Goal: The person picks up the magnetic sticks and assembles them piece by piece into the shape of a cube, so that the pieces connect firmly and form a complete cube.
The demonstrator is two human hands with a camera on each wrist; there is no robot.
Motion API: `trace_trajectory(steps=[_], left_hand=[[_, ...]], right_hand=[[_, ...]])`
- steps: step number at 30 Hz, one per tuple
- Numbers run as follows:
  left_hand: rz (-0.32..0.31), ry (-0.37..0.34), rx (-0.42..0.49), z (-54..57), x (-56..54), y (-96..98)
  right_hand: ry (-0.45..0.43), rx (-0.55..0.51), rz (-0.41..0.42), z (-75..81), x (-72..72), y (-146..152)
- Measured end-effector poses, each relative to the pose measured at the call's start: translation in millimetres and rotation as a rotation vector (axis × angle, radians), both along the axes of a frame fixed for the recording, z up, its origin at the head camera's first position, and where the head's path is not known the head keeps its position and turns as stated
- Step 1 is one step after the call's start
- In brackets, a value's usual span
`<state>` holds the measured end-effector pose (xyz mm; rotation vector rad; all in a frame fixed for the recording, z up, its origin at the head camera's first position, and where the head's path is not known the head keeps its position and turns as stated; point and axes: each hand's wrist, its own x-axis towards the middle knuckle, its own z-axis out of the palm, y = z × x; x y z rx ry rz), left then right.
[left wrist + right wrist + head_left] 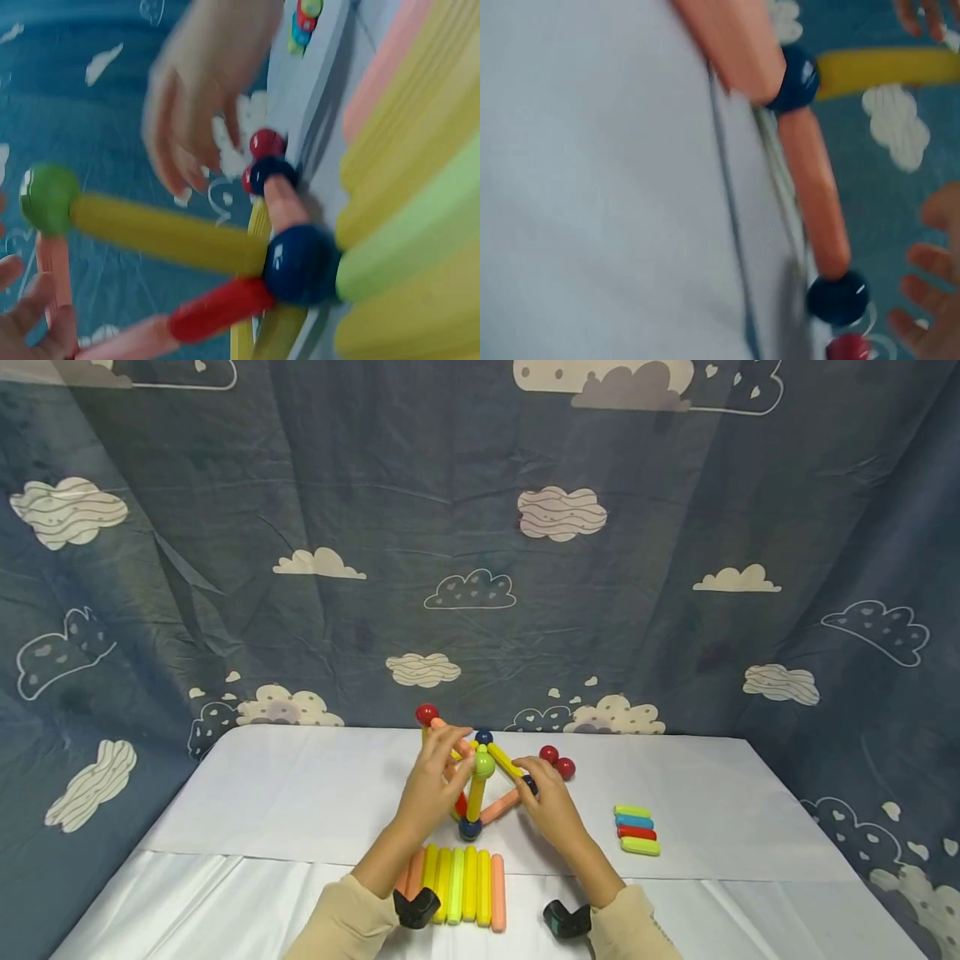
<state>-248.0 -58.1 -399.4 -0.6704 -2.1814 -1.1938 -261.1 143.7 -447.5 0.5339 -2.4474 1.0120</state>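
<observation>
A stick-and-ball construction stands on the white table. Its light green ball point(483, 765) tops a yellow rod point(476, 799) that rises from a dark blue ball point(470, 828). My left hand point(431, 785) pinches a salmon-pink rod point(54, 270) just below the green ball point(51, 199). At the right side of the frame, my right hand point(553, 803) hovers by a blue corner ball point(529, 783). Its fingers point(930, 259) are loosely spread, holding nothing, and stand apart from the salmon rod point(815, 191). A red rod point(221, 307) slants from the near blue ball point(304, 264).
In front lies a row of yellow, green and salmon rods point(470, 885). Several short coloured rods point(636, 832) are lined up at the right. Two loose red balls point(557, 762) sit behind my right hand. A cloud-printed dark curtain point(480, 635) hangs beyond the table point(697, 818).
</observation>
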Motion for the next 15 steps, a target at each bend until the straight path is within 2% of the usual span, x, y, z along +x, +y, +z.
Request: trace_trajectory(steps=[3,5,10,15], left_hand=[[-0.008,-0.008,-0.105,0.0,8.0,8.5],[-0.011,-0.002,-0.128,-1.6,9.9,11.3],[-0.01,0.007,-0.109,-2.4,8.8,9.2],[-0.038,-0.047,-0.058,-1.4,4.7,-1.1]], right_hand=[[-0.12,0.069,-0.008,-10.1,-6.3,7.4],[-0.181,0.101,-0.01,-14.5,-8.2,10.6],[-0.25,0.147,-0.022,-13.4,-8.3,13.1],[-0.304,0.187,-0.047,-10.1,-2.7,13.9]])
